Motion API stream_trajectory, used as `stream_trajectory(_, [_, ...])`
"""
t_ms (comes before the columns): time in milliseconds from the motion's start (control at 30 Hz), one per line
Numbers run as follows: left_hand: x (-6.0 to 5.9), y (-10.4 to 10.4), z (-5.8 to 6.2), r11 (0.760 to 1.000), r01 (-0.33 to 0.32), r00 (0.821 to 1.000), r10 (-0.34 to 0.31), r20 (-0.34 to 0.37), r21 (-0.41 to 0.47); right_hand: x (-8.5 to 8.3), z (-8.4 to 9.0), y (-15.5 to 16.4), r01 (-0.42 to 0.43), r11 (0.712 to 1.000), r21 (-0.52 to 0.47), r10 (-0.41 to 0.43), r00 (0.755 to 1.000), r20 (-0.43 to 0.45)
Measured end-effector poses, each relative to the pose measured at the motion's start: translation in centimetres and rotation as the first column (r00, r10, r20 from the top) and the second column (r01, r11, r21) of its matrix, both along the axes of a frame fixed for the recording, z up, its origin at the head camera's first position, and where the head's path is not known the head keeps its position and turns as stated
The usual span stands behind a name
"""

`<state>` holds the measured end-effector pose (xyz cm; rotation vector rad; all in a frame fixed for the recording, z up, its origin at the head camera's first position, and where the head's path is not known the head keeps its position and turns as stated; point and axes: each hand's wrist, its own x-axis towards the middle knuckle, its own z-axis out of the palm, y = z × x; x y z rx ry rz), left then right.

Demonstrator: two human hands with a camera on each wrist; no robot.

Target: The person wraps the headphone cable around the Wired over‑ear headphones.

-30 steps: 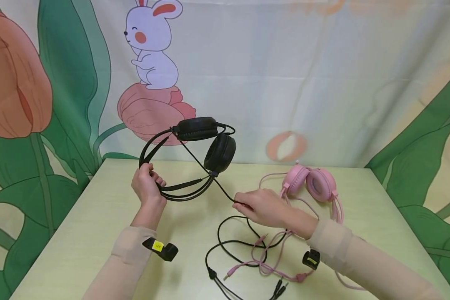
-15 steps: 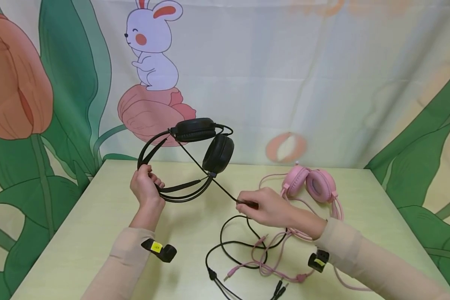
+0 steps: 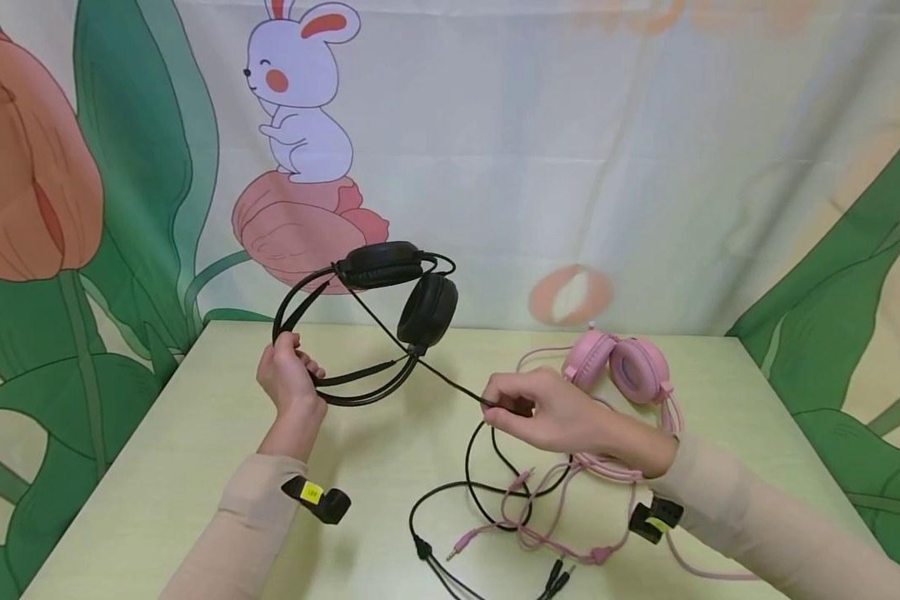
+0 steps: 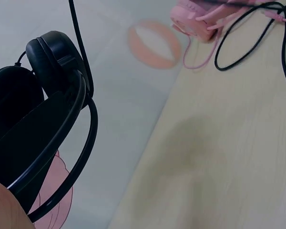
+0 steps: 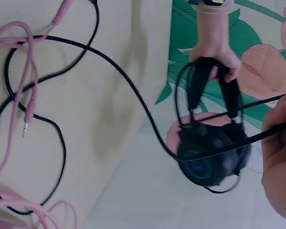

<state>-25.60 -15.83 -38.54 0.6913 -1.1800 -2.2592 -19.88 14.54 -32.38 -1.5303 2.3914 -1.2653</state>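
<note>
Gripping the headband point(image 3: 356, 374) of the black headphones point(image 3: 429, 308), the left hand point(image 3: 291, 375) holds them above the table point(image 3: 202, 417) while the right hand point(image 3: 551, 408) pinches their cable point(image 3: 450, 382).

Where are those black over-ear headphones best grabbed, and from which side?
Probably by the slim black arched headband, mid-curve, from the person's left: the arch bows that way, the bulky black padded earcups face right, and the left hand grips there.

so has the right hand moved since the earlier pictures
Yes: in the head view, the right hand has shifted rightward against the printed rabbit on the backdrop.
</note>
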Motion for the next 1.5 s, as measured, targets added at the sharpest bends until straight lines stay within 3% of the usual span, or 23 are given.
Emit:
stream_trajectory(233, [0.1,-0.5,-0.6,0.998,-0.007,1.000,0.008,0.015,-0.056,0.1,1.5,0.9,-0.024,1.000,-0.003,0.023,0.999,-0.046])
stream_trajectory(400, [0.0,-0.6,-0.8,0.997,-0.010,0.999,0.013,0.043,-0.075,0.2,2.7,1.3,-0.036,0.999,0.005,0.036,0.999,-0.011])
stream_trajectory(567, [0.1,-0.6,-1.3,0.987,-0.012,0.997,0.024,0.077,-0.160,0.4,3.7,1.5,-0.042,0.999,-0.025,0.041,0.999,-0.015])
stream_trajectory(700, [0.4,-0.7,-1.8,0.983,0.017,0.993,0.005,0.119,-0.184,0.5,4.2,1.3,-0.028,0.999,-0.030,0.025,0.995,-0.096])
stream_trajectory(800, [0.5,-0.7,-2.0,0.979,0.053,0.992,-0.029,0.121,-0.198,0.3,4.6,1.2,-0.017,0.998,-0.064,0.002,0.972,-0.234])
stream_trajectory(867, [0.6,-0.7,-2.0,0.974,0.075,0.993,-0.053,0.106,-0.215,0.0,4.8,1.1,-0.007,0.995,-0.095,-0.027,0.934,-0.356])
stream_trajectory(933, [0.6,-0.7,-1.9,0.967,0.097,0.993,-0.078,0.089,-0.236,-0.2,5.1,1.0,0.012,0.992,-0.122,-0.068,0.880,-0.471])
stream_trajectory(1100, [0.9,-0.4,-1.6,0.942,0.140,0.990,-0.127,0.061,-0.306,-0.5,5.8,0.8,0.068,0.982,-0.177,-0.174,0.691,-0.701])
stream_trajectory(1167, [1.1,-0.2,-1.5,0.927,0.153,0.988,-0.139,0.064,-0.343,-0.5,6.0,0.7,0.097,0.975,-0.201,-0.218,0.609,-0.762])
stream_trajectory(1300, [1.3,0.0,-1.6,0.900,0.169,0.986,-0.148,0.082,-0.402,-0.7,6.4,0.7,0.133,0.962,-0.240,-0.274,0.476,-0.835])
stream_trajectory(1367, [1.4,0.0,-1.7,0.892,0.182,0.983,-0.161,0.085,-0.414,-0.8,6.7,0.7,0.144,0.957,-0.251,-0.289,0.436,-0.852])
stream_trajectory(1500, [1.6,0.0,-2.0,0.882,0.231,0.973,-0.214,0.089,-0.412,-1.1,7.0,0.8,0.179,0.950,-0.256,-0.308,0.401,-0.863])
